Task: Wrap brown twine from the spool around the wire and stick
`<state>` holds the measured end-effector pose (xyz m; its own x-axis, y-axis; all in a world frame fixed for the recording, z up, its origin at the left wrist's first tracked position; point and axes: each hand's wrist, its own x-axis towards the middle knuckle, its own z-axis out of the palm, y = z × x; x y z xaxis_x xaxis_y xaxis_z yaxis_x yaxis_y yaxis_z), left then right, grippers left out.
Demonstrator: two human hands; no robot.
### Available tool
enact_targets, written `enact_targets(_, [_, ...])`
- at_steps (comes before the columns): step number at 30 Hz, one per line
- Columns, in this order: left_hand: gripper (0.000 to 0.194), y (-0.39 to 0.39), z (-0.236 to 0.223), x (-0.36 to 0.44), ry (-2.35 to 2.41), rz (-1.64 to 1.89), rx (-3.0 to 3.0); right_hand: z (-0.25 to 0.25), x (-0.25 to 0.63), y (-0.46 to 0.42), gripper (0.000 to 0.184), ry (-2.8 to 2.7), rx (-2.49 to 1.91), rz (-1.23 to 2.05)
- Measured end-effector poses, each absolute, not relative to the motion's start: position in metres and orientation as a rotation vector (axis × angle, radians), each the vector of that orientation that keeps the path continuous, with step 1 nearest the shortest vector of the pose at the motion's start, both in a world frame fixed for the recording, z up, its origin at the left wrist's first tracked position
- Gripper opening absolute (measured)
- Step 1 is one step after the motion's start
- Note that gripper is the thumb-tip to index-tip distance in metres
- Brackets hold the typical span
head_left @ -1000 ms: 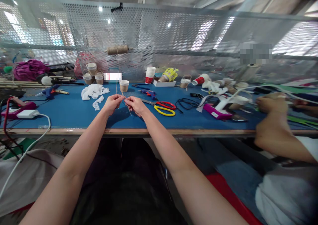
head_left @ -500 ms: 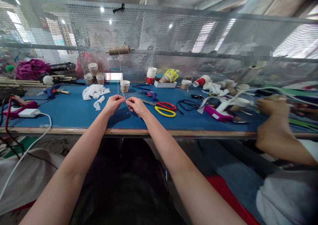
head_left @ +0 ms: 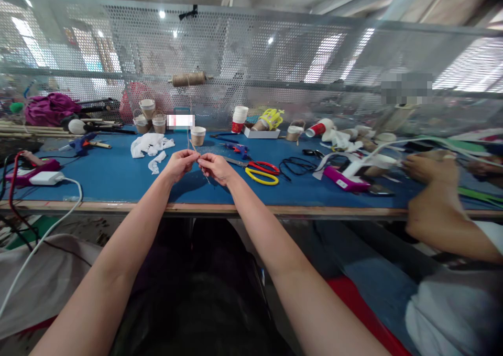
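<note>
Brown twine (head_left: 190, 104) hangs down from a spool (head_left: 189, 79) on the mesh screen and runs to my hands. My left hand (head_left: 182, 165) pinches the twine, fingertips closed. Right beside it, my right hand (head_left: 214, 168) also pinches the strand, and loose ends poke out below the fingers. The fingertips of both hands nearly touch; the exact grip is too small to make out. Just behind them stands a paper cup wrapped in brown material (head_left: 198, 136). Scissors with red and yellow handles (head_left: 262, 171) lie to the right of my right hand.
Crumpled white cloth (head_left: 151, 145) lies left of my hands. Small handled buckets (head_left: 159, 123) stand behind it. Blue glue guns (head_left: 238, 149), black cable (head_left: 296, 167) and a purple power strip (head_left: 346, 180) lie on the blue table (head_left: 118, 183). A co-worker's arm (head_left: 434, 198) reaches in at right.
My hands stay almost in place, with a slight shift of the fingers on the twine. The co-worker's hands at the right move a little.
</note>
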<state>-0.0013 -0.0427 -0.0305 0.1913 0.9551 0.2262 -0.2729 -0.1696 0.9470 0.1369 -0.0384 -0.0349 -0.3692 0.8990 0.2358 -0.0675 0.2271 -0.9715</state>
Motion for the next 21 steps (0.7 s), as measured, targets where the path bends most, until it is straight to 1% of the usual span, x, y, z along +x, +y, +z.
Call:
enact_targets(13, [0.016,-0.0383,-0.0340,0.0019,0.845,1.363,1.254,-0.0402,0.1339,-0.0331,0.011,-1.542,-0.892,1.110])
enact_targets(21, [0.019,-0.0369,-0.0349,0.0026,0.871,1.375,1.242,-0.0407,0.1330,-0.0350,0.013,-1.554,-0.917,1.069])
